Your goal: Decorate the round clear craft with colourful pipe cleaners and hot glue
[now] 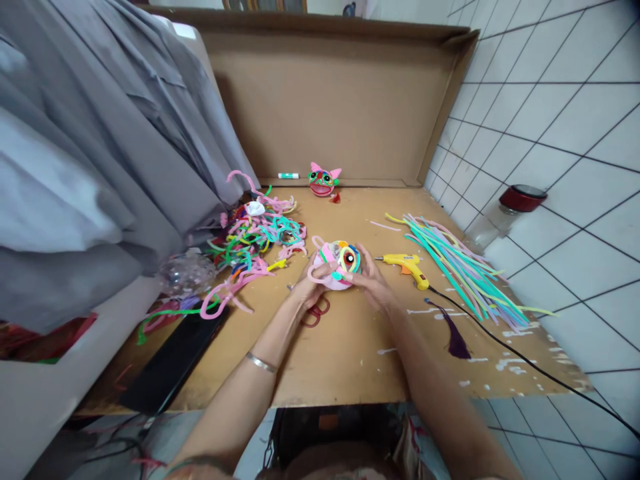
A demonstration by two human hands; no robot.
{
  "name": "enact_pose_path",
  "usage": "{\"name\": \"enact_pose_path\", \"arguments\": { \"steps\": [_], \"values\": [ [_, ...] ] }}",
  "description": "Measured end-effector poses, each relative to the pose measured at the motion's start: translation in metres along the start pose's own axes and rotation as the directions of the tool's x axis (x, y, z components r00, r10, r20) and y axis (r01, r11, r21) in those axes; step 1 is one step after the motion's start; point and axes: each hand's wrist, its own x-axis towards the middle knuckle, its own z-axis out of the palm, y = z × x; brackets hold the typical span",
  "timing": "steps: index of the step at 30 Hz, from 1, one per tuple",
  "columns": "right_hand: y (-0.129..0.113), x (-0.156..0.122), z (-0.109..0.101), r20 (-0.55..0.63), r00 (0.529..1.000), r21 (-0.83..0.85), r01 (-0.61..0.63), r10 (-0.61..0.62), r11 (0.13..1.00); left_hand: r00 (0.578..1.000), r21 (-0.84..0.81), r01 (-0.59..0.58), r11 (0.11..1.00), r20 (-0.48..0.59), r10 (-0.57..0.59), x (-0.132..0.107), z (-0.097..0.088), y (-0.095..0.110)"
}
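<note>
Between my two hands, above the middle of the table, is a pipe-cleaner craft figure [336,257] in pink, green and yellow with a large round eye and pink loops at its left side. My left hand [313,280] grips its left side, thumb across the front. On its right side, my right hand [371,280] has its fingers curled round the edge. Dark red rings [316,313] lie on the table just beneath my left hand. A yellow glue gun [406,263] rests to the right of my right hand, its nozzle toward the figure.
Tangled pipe cleaners [265,233] heap at left, near a black slab [175,360]. Straight pipe cleaners [460,267], a purple tassel [455,333] and a lidded jar [505,213] are at right. A cat-eared figure [323,180] and a marker [289,176] stand by the cardboard wall [330,100].
</note>
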Motion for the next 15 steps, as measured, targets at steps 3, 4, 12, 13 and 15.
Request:
{"name": "enact_pose_path", "arguments": {
  "steps": [3, 4, 12, 13, 15],
  "values": [
    [0.000, -0.001, 0.000, 0.028, 1.000, 0.034, -0.003, 0.002, 0.999, 0.999, -0.031, 0.037, 0.999, -0.022, -0.038, 0.002, -0.004, -0.001],
    [0.000, -0.001, 0.000, 0.036, 0.999, 0.044, -0.008, 0.006, 0.999, 0.998, -0.045, 0.048, 0.998, -0.027, -0.049, 0.002, -0.005, -0.001],
    [0.003, 0.007, -0.006, -0.033, 0.999, -0.003, -0.012, 0.012, 1.000, 0.986, -0.186, 0.140, 0.972, -0.068, -0.155, 0.005, -0.005, 0.007],
    [0.004, 0.009, -0.008, -0.066, 0.998, -0.034, -0.002, 0.000, 0.999, 0.984, -0.199, 0.150, 0.969, -0.063, -0.165, 0.005, -0.006, 0.008],
    [0.008, 0.012, -0.010, -0.139, 0.989, -0.127, 0.029, -0.046, 0.991, 0.984, -0.219, 0.156, 0.963, -0.052, -0.171, 0.006, -0.008, 0.008]
  ]
}}
